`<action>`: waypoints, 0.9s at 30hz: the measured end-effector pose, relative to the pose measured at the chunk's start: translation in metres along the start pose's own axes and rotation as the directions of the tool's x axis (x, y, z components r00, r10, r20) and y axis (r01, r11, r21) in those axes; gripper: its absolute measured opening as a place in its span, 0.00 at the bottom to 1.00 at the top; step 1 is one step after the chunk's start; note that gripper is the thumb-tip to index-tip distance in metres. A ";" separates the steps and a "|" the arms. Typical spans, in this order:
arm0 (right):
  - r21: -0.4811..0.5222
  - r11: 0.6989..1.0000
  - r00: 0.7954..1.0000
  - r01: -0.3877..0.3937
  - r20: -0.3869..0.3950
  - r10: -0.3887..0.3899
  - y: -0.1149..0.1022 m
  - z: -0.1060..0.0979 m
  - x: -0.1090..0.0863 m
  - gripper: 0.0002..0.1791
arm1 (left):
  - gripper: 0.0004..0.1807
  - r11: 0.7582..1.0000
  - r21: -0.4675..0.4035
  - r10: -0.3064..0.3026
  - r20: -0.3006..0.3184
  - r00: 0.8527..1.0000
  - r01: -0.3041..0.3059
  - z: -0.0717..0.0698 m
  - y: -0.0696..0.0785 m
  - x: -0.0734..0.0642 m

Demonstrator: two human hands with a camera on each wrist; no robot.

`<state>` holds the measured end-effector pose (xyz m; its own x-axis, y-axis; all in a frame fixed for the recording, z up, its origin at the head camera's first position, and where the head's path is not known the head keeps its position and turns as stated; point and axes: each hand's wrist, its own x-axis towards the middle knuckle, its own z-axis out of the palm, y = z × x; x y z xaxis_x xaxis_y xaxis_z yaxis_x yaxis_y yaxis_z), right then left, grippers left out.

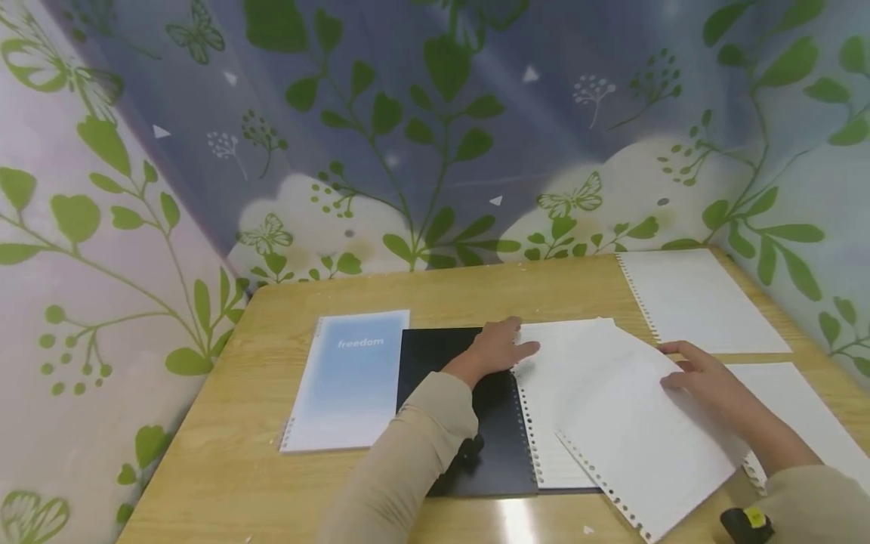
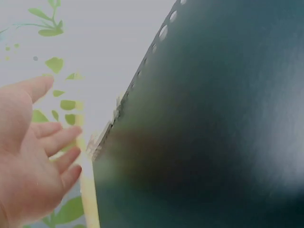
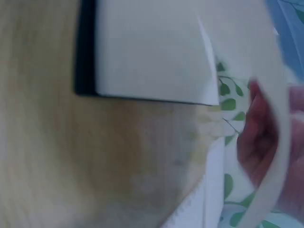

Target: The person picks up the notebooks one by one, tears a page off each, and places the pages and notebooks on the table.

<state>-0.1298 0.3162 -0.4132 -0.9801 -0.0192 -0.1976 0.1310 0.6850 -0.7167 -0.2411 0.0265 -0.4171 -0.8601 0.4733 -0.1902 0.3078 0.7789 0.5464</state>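
A spiral-hole notebook lies spread on the table, its black cover (image 1: pixel 442 378) folded to the left and its white lined pages (image 1: pixel 544 423) on the right. My left hand (image 1: pixel 495 347) rests near the top of the notebook's hole-punched edge, fingers spread and loosely bent; the left wrist view shows this hand (image 2: pixel 38 156) beside the dark cover (image 2: pixel 204 118). A loose white sheet (image 1: pixel 639 423) with punched holes slants over the pages. My right hand (image 1: pixel 707 381) pinches its right edge. In the right wrist view the curved sheet (image 3: pixel 280 142) partly hides that hand (image 3: pixel 259 137).
A blue-and-white "freedom" cover (image 1: pixel 353 385) lies on the left of the wooden table (image 1: pixel 224 408). One loose punched sheet (image 1: pixel 707 302) is at the back right, another white sheet (image 1: pixel 809 408) below it. A leaf-patterned wall covering (image 1: pixel 435 151) borders the table. Small paper scraps dot the front.
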 end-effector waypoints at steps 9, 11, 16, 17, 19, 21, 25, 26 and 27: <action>0.084 0.982 0.986 0.168 0.001 -0.169 -0.013 -0.010 0.004 0.28 | 0.32 0.972 -0.233 0.053 0.168 0.984 -0.013 0.004 -0.001 -0.005; 0.075 0.983 0.985 0.170 -0.007 -0.170 -0.012 -0.012 0.006 0.28 | 0.24 0.979 -0.188 0.104 0.159 0.982 -0.073 0.002 -0.005 -0.007; 0.059 0.986 0.988 0.153 -0.005 -0.153 -0.014 -0.015 0.009 0.29 | 0.14 0.965 -0.227 0.168 0.157 0.973 -0.130 0.000 -0.022 -0.013; 0.055 0.988 0.990 0.142 -0.001 -0.142 -0.014 -0.015 0.009 0.29 | 0.17 0.959 -0.252 0.171 0.158 0.973 -0.127 -0.001 -0.025 -0.015; 0.044 0.992 0.993 0.117 0.007 -0.117 -0.016 -0.015 0.012 0.30 | 0.18 0.948 -0.298 0.160 0.152 0.975 -0.110 -0.002 -0.029 -0.019; 0.015 0.997 0.997 0.077 0.007 -0.077 -0.017 -0.015 0.014 0.31 | 0.17 0.938 -0.331 0.152 0.130 0.980 -0.101 -0.004 -0.033 -0.023; -0.004 1.000 1.000 0.001 -0.008 -0.001 -0.013 -0.018 0.019 0.34 | 0.11 0.926 -0.367 0.128 0.087 0.988 -0.087 -0.010 -0.041 -0.029; 0.009 1.000 1.000 -0.018 -0.009 0.018 -0.010 -0.019 0.020 0.35 | 0.09 0.925 -0.371 0.121 0.075 0.990 -0.085 -0.011 -0.044 -0.030; 0.025 0.999 1.000 -0.029 -0.010 0.029 -0.007 -0.020 0.021 0.36 | 0.08 0.922 -0.380 0.115 0.066 0.991 -0.082 -0.013 -0.047 -0.031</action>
<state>-0.1540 0.3255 -0.3992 -0.9774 0.0081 -0.2112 0.1627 0.6669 -0.7272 -0.2340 -0.0301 -0.4261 -0.7903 0.5859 -0.1792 0.1997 0.5228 0.8287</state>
